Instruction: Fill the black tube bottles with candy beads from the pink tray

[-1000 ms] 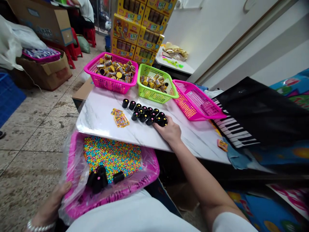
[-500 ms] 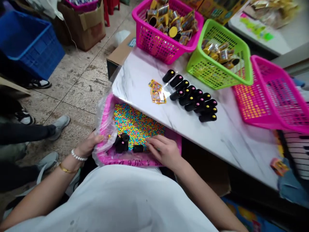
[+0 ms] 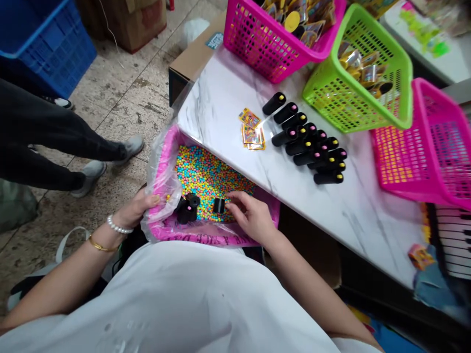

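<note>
My left hand (image 3: 138, 208) is closed over the left rim of a pink basket (image 3: 162, 166) lined with clear plastic. Small round candies (image 3: 206, 169) in yellow, pink, blue and orange fill the basket. My right hand (image 3: 253, 215) is over the candies, thumb and fingertips pinched at the right end of a short black cylinder (image 3: 219, 205). Further left in the basket lies a cluster of black cylinders (image 3: 187, 210), one with a pink candy at its end.
Several black cylinders (image 3: 305, 149) with yellow or pink tips lie on the marbled table (image 3: 213, 108), beside small printed cards (image 3: 252, 130). Behind are a pink basket (image 3: 253, 44), a green basket (image 3: 331, 98) and another pink basket (image 3: 401, 166). A person's legs (image 3: 55, 127) are at left.
My right hand has raised and turned the black cylinder away from the basket's near side. My left hand keeps its hold. The view has shifted, and the person at left has moved right.
</note>
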A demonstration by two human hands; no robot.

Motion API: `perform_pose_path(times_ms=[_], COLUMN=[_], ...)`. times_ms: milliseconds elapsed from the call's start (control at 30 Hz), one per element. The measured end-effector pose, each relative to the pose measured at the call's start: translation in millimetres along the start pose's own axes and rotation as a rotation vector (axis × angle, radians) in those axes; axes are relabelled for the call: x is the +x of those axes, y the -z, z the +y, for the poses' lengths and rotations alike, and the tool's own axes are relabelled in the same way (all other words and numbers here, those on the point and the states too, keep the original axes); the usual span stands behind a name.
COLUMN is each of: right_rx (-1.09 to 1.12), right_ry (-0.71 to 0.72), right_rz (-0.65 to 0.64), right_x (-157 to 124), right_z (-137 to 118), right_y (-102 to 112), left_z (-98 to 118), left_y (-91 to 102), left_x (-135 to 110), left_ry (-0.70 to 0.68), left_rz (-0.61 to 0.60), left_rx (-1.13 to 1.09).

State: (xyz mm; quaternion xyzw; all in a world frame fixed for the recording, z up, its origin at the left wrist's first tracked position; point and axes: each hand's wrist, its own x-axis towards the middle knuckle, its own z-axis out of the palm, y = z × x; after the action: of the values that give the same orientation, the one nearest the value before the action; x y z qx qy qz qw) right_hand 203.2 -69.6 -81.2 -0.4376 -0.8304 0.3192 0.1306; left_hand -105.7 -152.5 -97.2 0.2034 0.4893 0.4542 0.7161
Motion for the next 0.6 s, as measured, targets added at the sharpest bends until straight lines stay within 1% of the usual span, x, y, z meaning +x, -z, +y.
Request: perform_pose_path(times_ms=[33, 100, 133, 167, 200, 233, 300, 333, 367, 400, 467, 533, 600], right_rx=[-0.071, -0.196, -0.243, -0.284, -0.328, -0.381, -0.491, -0.525, -0.531, -0.506, -0.362, -0.127, 0.126], right_ry=[0.102, 0.292, 0.356, 0.388, 0.386, 0.351, 0.242, 0.2, 0.18, 0.185, 0.232, 0.26, 0.23], right_rz=[-0.026, -0.126, -0.178, -0.201, -0.19, -0.147, -0.05, -0.03, -0.038, -0.066, -0.117, -0.095, -0.041], right_x=[-0.3, 0.6, 1.8, 3.6, 6.0, 8.9, 16.1, 20.0, 23.8, 27.1, 31.3, 31.3, 27.8], right_z=[3.4, 10.4, 13.4, 15.7, 17.2, 17.6, 15.3, 12.8, 9.9, 6.7, 1.2, -1.7, -2.2], right_y=[1.7, 2.3, 1.4, 0.0, -1.6, -3.4, -7.4, -9.9, -12.7, -15.8, -21.3, -22.8, -18.1], left_z=[0.6, 1.4, 1.4, 1.1, 0.4, -0.3, -1.8, -2.3, -2.3, -2.1, -0.9, 0.2, 0.8], left_y=[-0.9, -2.5, -3.1, -3.4, -3.4, -3.1, -2.3, -1.9, -1.5, -1.3, -1.1, -0.9, -0.6], left_x=[0.0, -0.4, -0.5, -0.6, -0.6, -0.4, 0.0, 0.0, -0.1, -0.4, -1.4, -2.7, -3.7], left_ry=[0.011, 0.03, 0.033, 0.032, 0.028, 0.027, 0.031, 0.035, 0.038, 0.036, 0.031, 0.031, 0.022], left_rz=[0.015, 0.036, 0.038, 0.036, 0.033, 0.029, 0.019, 0.015, 0.012, 0.01, 0.002, -0.009, -0.014], left_rx=[-0.003, -0.001, 0.001, 0.002, 0.0, -0.005, -0.019, -0.025, -0.028, -0.029, -0.023, -0.018, -0.017])
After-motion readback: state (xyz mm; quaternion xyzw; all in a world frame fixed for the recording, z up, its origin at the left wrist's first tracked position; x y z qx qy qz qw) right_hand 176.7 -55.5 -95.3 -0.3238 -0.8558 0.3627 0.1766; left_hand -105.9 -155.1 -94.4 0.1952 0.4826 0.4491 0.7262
